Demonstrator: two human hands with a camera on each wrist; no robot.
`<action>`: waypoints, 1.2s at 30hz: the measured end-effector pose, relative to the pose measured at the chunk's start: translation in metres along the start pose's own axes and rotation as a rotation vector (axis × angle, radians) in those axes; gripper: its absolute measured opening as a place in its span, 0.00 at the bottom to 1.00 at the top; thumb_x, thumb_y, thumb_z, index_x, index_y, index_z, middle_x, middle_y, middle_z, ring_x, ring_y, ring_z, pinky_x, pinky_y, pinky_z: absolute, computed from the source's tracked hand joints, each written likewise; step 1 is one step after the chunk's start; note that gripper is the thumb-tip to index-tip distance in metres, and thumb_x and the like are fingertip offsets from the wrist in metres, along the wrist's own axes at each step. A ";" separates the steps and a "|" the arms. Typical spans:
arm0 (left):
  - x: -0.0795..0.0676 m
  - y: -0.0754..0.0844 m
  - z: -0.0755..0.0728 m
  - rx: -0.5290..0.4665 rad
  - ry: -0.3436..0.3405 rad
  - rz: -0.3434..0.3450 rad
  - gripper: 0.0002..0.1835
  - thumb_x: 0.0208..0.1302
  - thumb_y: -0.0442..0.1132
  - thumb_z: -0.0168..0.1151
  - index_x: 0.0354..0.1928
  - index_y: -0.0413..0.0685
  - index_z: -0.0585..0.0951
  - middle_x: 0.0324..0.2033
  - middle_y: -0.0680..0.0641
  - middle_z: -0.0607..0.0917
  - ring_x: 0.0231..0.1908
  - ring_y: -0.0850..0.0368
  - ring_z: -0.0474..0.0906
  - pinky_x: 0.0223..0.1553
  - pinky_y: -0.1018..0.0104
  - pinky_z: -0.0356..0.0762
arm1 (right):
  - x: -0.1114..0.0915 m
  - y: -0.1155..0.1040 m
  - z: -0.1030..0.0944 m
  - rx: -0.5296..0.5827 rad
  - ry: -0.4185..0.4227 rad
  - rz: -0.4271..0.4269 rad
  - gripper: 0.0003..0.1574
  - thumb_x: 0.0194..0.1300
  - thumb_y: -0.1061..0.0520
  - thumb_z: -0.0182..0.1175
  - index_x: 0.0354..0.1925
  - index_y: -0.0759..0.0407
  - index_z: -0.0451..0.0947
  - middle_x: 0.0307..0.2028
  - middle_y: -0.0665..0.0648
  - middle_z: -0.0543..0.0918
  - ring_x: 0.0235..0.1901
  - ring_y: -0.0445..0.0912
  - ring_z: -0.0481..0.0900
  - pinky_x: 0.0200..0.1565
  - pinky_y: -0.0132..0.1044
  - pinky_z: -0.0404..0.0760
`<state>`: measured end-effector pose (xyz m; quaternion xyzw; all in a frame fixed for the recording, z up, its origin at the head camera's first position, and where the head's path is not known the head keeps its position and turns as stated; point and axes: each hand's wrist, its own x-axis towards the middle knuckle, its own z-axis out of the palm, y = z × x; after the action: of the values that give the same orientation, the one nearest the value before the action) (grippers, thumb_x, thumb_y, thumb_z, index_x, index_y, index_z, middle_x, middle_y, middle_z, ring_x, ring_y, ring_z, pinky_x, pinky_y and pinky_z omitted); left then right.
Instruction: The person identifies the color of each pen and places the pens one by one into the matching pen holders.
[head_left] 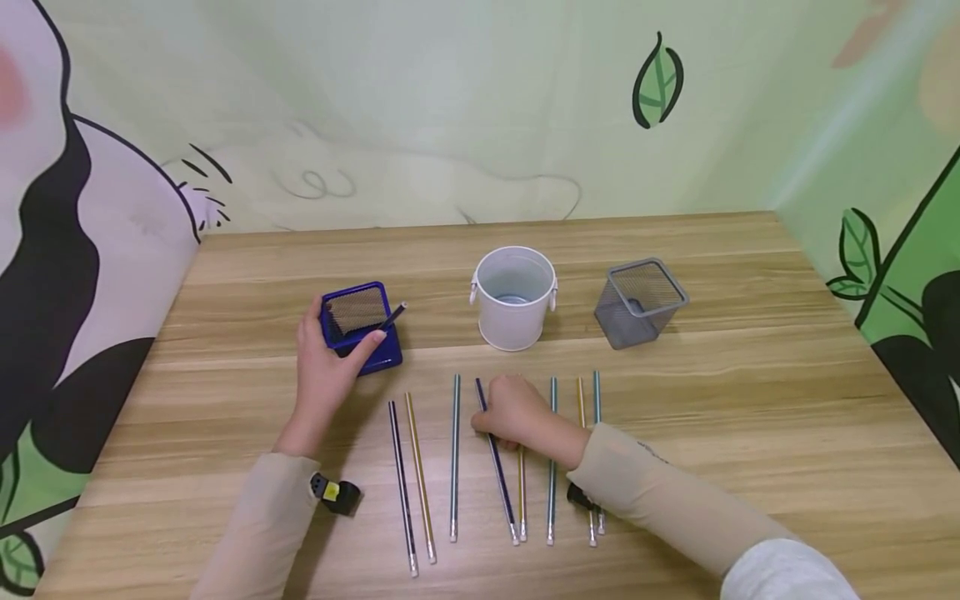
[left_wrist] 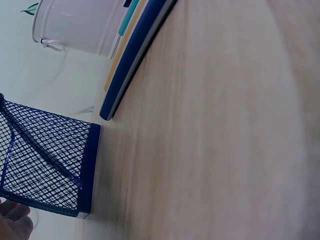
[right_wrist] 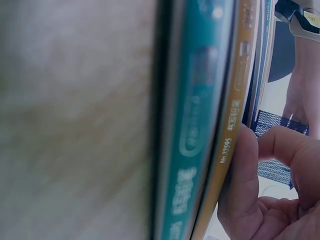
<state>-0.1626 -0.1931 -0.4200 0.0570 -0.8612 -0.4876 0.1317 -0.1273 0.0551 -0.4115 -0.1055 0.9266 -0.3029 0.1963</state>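
Note:
My left hand (head_left: 326, 367) grips the blue mesh pen holder (head_left: 384, 357), thumb at the front and fingers along the left side. A dark pencil (head_left: 393, 317) leans inside it, its end above the rim. In the left wrist view, fingertips (left_wrist: 17, 215) show beside the mesh wall (left_wrist: 45, 155). My right hand (head_left: 525, 412) is low over the row, with thumb and fingers at a dark blue pencil (head_left: 498, 471) that lies slanted; its curled fingers appear to pinch it. A yellow pencil (head_left: 522, 500) runs partly under this hand. The right wrist view shows a teal pencil (right_wrist: 192, 130) close up.
Several more pencils lie side by side, among them a striped dark one (head_left: 401, 483), a yellow one (head_left: 420, 475) and a teal one (head_left: 455, 458). A white bucket (head_left: 512, 325) stands behind them, with a grey mesh pen holder (head_left: 633, 312) to its right. A wall bounds the table's back.

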 end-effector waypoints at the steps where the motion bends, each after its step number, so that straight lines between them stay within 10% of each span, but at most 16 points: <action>1: 0.000 0.000 0.000 -0.001 0.000 0.002 0.52 0.54 0.48 0.70 0.73 0.40 0.50 0.67 0.35 0.59 0.67 0.42 0.56 0.70 0.47 0.53 | 0.000 0.000 0.000 0.002 0.006 -0.003 0.25 0.51 0.60 0.61 0.03 0.53 0.65 0.01 0.47 0.66 0.02 0.38 0.66 0.09 0.28 0.69; 36: 0.000 -0.003 0.001 -0.021 0.016 -0.003 0.53 0.53 0.49 0.71 0.73 0.41 0.50 0.67 0.36 0.59 0.68 0.42 0.55 0.70 0.46 0.52 | -0.009 -0.016 -0.015 0.016 0.177 -0.098 0.19 0.48 0.59 0.60 0.13 0.52 0.60 0.11 0.46 0.62 0.13 0.41 0.61 0.16 0.30 0.59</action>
<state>-0.1627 -0.1931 -0.4229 0.0607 -0.8549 -0.4963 0.1387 -0.1245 0.0532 -0.3880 -0.1222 0.9316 -0.3276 0.0996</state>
